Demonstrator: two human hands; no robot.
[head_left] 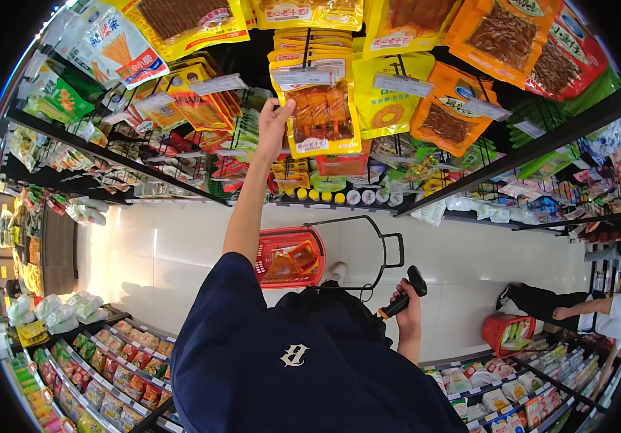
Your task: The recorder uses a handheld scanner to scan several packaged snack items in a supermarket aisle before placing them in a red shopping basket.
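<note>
My left hand [275, 125] is raised to the rack, its thumb and fingers pinching the left edge of a yellow snack packet [321, 116]. That packet hangs at the front of a row on a metal hook, behind a price tag holder [304, 77]. Low on the right, my right hand [409, 308] grips a black handheld barcode scanner [405, 295] with an orange tip. Below the rack, a red plastic shopping basket [318, 258] with a long black handle stands on the floor, holding some orange packets [297, 260].
More hanging packets, such as a yellow-green one [394, 94] and an orange one [454, 111], flank the held packet. Jars [368, 197] line the bottom shelf. Snack shelves [121, 368] stand behind me. At the right, another person [554, 306] is beside a red basket [491, 330].
</note>
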